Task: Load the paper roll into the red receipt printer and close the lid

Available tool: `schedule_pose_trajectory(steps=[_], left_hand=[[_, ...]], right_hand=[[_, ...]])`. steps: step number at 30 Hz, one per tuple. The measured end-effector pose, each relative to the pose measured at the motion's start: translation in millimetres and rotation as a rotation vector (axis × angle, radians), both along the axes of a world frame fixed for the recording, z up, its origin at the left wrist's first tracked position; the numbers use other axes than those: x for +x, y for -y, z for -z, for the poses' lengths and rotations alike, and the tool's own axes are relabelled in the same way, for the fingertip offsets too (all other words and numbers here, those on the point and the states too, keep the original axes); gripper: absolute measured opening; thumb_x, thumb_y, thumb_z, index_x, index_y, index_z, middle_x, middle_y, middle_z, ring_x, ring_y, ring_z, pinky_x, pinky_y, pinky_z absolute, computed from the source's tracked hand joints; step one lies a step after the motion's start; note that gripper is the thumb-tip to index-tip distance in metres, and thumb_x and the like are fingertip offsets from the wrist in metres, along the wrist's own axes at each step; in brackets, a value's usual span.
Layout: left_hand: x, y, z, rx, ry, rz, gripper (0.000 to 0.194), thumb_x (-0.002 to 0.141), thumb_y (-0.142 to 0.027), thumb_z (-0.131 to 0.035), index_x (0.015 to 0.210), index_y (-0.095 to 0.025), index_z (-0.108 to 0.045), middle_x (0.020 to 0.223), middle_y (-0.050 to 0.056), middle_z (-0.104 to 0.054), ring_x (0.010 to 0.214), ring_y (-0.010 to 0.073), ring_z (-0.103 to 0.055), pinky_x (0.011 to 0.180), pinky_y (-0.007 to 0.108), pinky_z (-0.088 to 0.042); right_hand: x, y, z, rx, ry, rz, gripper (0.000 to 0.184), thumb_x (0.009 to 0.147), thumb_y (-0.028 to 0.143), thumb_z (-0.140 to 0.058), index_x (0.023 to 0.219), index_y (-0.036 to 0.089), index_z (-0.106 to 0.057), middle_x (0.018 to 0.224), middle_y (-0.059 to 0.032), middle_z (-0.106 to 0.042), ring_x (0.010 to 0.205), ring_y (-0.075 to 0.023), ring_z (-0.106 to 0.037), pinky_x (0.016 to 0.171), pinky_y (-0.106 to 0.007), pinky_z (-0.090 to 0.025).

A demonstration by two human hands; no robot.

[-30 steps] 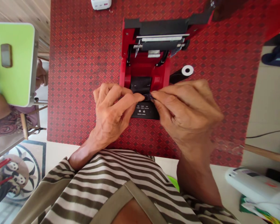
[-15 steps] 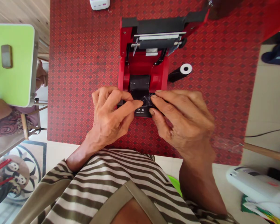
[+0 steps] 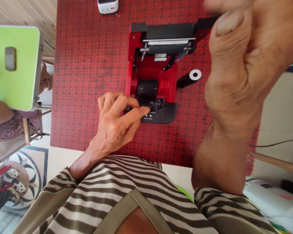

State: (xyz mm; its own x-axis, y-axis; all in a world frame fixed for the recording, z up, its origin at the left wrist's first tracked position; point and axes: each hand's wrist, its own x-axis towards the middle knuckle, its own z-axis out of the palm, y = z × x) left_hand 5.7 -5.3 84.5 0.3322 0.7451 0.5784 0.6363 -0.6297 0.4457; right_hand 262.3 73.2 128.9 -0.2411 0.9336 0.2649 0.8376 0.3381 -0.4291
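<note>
A red and black label printer stands with its lid swung up, showing rollers and a metal strip. Inside lies a black film roll, its crumpled end reaching the printer's front edge. My left hand pinches that end between thumb and forefinger, resting over the front left corner. My right hand is raised close to the camera at the upper right, apart from the printer. Its fingers run out of frame and are blurred, so its grip is unclear. Beside the printer lies a second black roll with a white core end.
The table has a red patterned cover. A white device sits at its far edge. Leftward, a phone lies on a green table, with another person's arm beside it. A white appliance stands lower right.
My right hand has let go of the film's end and risen up and right toward the camera. My left hand keeps its pinch. The view has shifted slightly.
</note>
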Motion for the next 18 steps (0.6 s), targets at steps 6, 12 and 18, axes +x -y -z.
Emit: schedule_pose_trajectory(steps=[6,12,18], left_hand=[[-1,1,1.2,-0.009,-0.057,-0.036,0.035,0.121,-0.01,-0.074,0.132,-0.038,-0.093,0.108,0.002,-0.085,0.107,0.026,-0.075,0.101,0.048,-0.056],[0,3,2.2,0.007,-0.018,-0.032,0.031,0.125,-0.012,-0.072,0.134,-0.036,-0.09,0.103,0.001,-0.083,0.104,0.0249,-0.074,0.097,0.046,-0.053],[1,3,3.6,-0.02,0.016,-0.03,0.027,0.125,-0.013,-0.075,0.131,-0.035,-0.09,0.103,0.001,-0.084,0.104,0.026,-0.074,0.098,0.048,-0.053]], right_hand=[[-3,34,1.3,0.277,-0.204,0.114,0.07,0.137,0.066,-0.038,0.15,0.031,-0.096,0.14,-0.0095,-0.097,0.132,-0.0391,-0.092,0.127,-0.057,-0.067],[-6,70,8.4,0.213,-0.187,0.022,0.048,0.136,0.037,-0.047,0.145,0.036,-0.094,0.131,-0.0071,-0.1,0.131,-0.0362,-0.094,0.126,-0.058,-0.069],[-5,80,36.7,0.319,-0.301,-0.034,0.041,0.13,0.035,-0.057,0.139,0.034,-0.097,0.127,-0.0083,-0.102,0.126,-0.0387,-0.098,0.112,-0.062,-0.077]])
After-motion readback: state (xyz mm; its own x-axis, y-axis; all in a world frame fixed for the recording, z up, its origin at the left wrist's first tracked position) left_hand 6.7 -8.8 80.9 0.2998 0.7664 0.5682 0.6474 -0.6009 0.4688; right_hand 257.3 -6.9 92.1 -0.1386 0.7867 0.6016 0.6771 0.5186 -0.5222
